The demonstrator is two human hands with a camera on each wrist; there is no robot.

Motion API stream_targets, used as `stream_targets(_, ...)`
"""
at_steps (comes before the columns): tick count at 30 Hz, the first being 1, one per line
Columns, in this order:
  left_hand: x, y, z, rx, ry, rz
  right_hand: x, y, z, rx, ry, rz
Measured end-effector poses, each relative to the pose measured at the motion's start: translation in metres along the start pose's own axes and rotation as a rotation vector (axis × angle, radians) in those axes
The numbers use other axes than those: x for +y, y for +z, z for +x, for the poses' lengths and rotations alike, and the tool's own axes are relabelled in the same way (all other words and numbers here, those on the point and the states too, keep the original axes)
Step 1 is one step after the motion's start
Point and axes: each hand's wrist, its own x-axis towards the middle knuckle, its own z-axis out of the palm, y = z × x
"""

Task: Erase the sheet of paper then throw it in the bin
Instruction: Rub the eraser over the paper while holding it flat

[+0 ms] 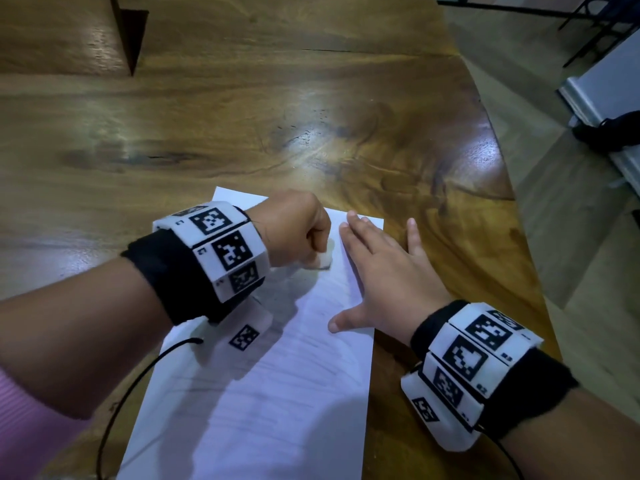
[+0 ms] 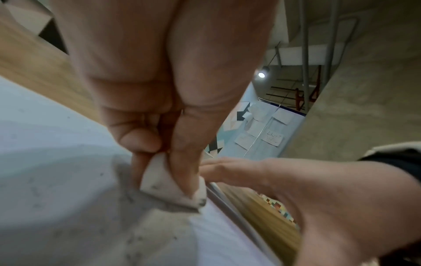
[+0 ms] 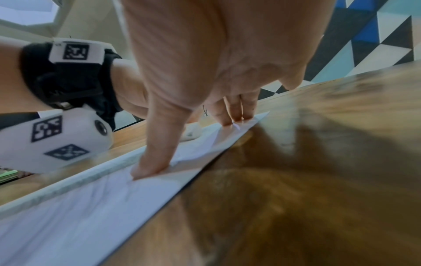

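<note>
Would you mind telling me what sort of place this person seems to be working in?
Probably an office or shared workspace, though that is a guess. A large polished wooden table fills the head view, paper notes are stuck on a pale board behind it, and a wall of coloured triangles shows in the right wrist view.

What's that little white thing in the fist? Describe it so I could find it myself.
Start at the wooden table, then the white sheet of paper lying on it. Near the sheet's far end the left hand pinches a small white eraser against the paper. Unlike the flat sheet, it is a chunky block with grey smudged corners.
</note>
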Motion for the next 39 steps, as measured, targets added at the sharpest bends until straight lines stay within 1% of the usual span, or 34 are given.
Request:
stream_targets(1,0.001,-0.001,0.001,0.020,0.002,0.011,0.000,0.001,0.000,0.006,-0.001,0.007)
stream_targets(4,0.007,-0.004,0.009,0.247,-0.034,0.005,0.000,0.002,0.000,0.022,-0.002,0.017)
stream_targets(5,0.008,-0.003,0.007,0.250,-0.020,0.015,0.000,0.002,0.000,0.024,-0.004,0.019)
stream_targets(6,0.006,0.002,0.003,0.192,0.016,0.033,0.000,0.002,0.000,0.026,-0.005,0.023)
stream_targets(8,0.001,0.011,-0.013,0.000,0.106,0.102,-0.001,0.002,0.001,0.030,-0.011,0.035)
stream_targets(9,-0.001,0.013,-0.018,-0.056,0.128,0.125,-0.001,0.002,0.001,0.031,-0.016,0.040)
stream_targets(10,-0.001,0.014,-0.018,-0.055,0.133,0.123,0.000,0.002,0.001,0.031,-0.018,0.045)
stream_targets(11,0.000,0.012,-0.015,-0.006,0.128,0.099,0.000,0.002,0.001,0.029,-0.021,0.050)
stream_targets(13,0.006,0.006,-0.002,0.142,0.058,0.035,0.000,0.002,0.001,0.028,-0.024,0.052)
stream_targets(14,0.010,0.004,0.001,0.189,0.023,0.021,0.001,0.003,0.001,0.030,-0.023,0.051)
stream_targets(15,0.010,0.005,0.000,0.199,0.023,0.021,0.001,0.003,0.001,0.031,-0.023,0.051)
stream_targets(16,0.008,0.008,-0.006,0.172,0.052,0.031,0.000,0.003,0.001,0.031,-0.024,0.054)
stream_targets(18,0.002,0.017,-0.023,0.014,0.116,0.083,0.001,0.003,0.001,0.032,-0.024,0.064)
stream_targets(19,0.001,0.020,-0.029,-0.058,0.125,0.097,0.001,0.004,0.001,0.033,-0.026,0.070)
stream_targets(20,0.000,0.020,-0.030,-0.084,0.121,0.096,0.001,0.004,0.000,0.033,-0.028,0.072)
stream_targets(21,0.000,0.017,-0.025,-0.058,0.110,0.088,0.001,0.003,0.001,0.031,-0.031,0.069)
stream_targets(24,0.007,0.005,0.000,0.167,0.024,0.032,0.001,0.003,0.001,0.026,-0.030,0.057)
stream_targets(25,0.008,0.004,0.001,0.212,0.012,0.026,0.001,0.003,0.001,0.027,-0.030,0.059)
stream_targets(26,0.006,0.007,-0.003,0.217,0.034,0.030,0.001,0.003,0.001,0.025,-0.030,0.059)
stream_targets(27,0.002,0.011,-0.012,0.182,0.077,0.040,0.001,0.003,0.001,0.023,-0.032,0.060)
stream_targets(29,-0.002,0.021,-0.031,0.023,0.145,0.082,0.001,0.003,0.001,0.028,-0.031,0.070)
stream_targets(30,-0.003,0.023,-0.034,-0.033,0.156,0.097,0.002,0.004,0.000,0.030,-0.032,0.072)
stream_targets(31,-0.002,0.022,-0.032,-0.034,0.152,0.107,0.002,0.004,0.000,0.031,-0.035,0.076)
stream_targets(32,0.000,0.018,-0.025,0.005,0.138,0.109,0.002,0.005,0.000,0.031,-0.036,0.079)
stream_targets(34,0.005,0.010,-0.010,0.141,0.077,0.071,0.003,0.005,0.001,0.034,-0.033,0.086)
stream_targets(35,0.007,0.008,-0.007,0.182,0.061,0.053,0.003,0.005,0.001,0.036,-0.032,0.085)
stream_targets(36,0.005,0.009,-0.009,0.188,0.075,0.052,0.002,0.005,0.001,0.036,-0.032,0.083)
stream_targets(37,0.003,0.012,-0.014,0.161,0.104,0.065,0.002,0.005,0.001,0.035,-0.032,0.082)
stream_targets(39,-0.003,0.022,-0.030,0.066,0.145,0.092,0.002,0.005,0.000,0.036,-0.028,0.090)
